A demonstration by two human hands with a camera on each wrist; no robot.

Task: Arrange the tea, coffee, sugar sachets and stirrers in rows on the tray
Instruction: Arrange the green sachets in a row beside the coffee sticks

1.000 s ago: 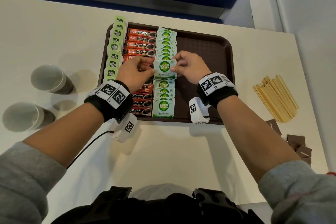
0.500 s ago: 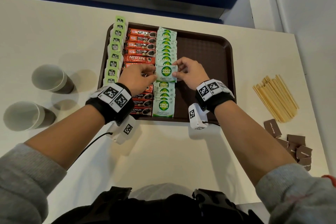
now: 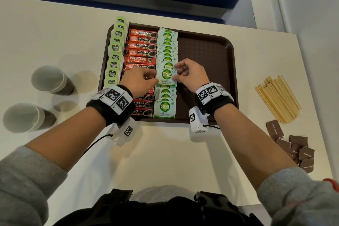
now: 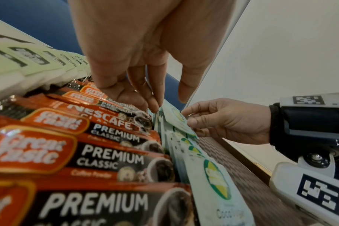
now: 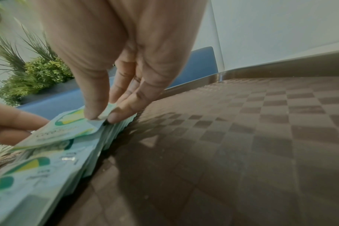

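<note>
white table (image 3: 165,152) under tray (image 3: 207,49), cups (image 3: 49,80)

The left hand (image 3: 140,80) and its wristband cover the middle of the coffee sachet row (image 3: 142,49), so the packets beneath cannot be counted. In the sugar sachet row (image 3: 167,49) each packet overlaps the next (only green logo tops show). The tea bag (image 3: 115,60) labels are too small to read fully. In the right wrist view the sugar sachet (image 5: 68,130) print is blurred. The brown sachets (image 3: 293,145) carry illegible lettering.
</note>
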